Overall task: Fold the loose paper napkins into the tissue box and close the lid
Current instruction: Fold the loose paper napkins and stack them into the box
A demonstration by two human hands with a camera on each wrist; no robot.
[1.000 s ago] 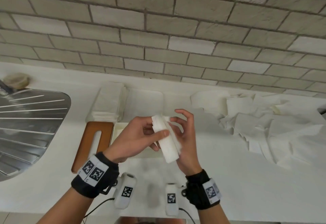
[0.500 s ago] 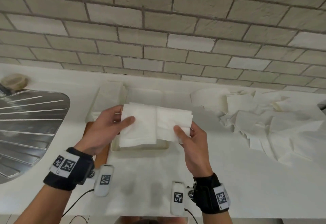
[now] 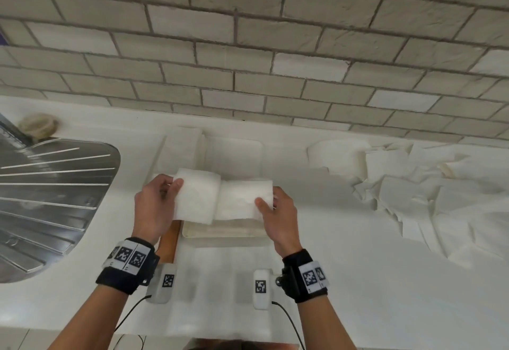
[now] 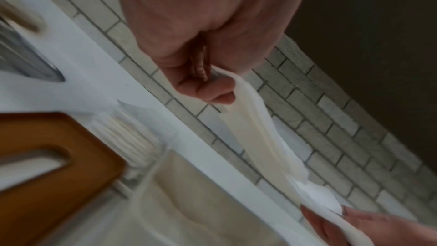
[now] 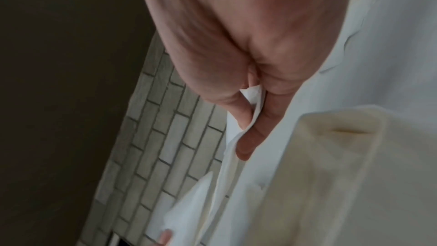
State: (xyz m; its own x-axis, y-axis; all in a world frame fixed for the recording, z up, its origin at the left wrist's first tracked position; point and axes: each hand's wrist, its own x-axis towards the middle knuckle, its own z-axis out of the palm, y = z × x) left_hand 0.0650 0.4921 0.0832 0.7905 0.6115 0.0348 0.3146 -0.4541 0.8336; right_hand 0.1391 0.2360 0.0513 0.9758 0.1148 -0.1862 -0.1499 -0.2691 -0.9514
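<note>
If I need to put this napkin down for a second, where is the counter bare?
Bare counter lies in front, from the tissue box right to the loose napkin pile. Crowded: that pile on the right; stacked napkins behind the box; wooden lid and sink drainer on the left.

The napkin (image 3: pixel 220 199) is hiding most of the tissue box (image 3: pixel 223 232); the sink (image 3: pixel 41 198) is running off at nine o'clock. Blur is smearing the wooden lid (image 4: pixel 47 166).
</note>
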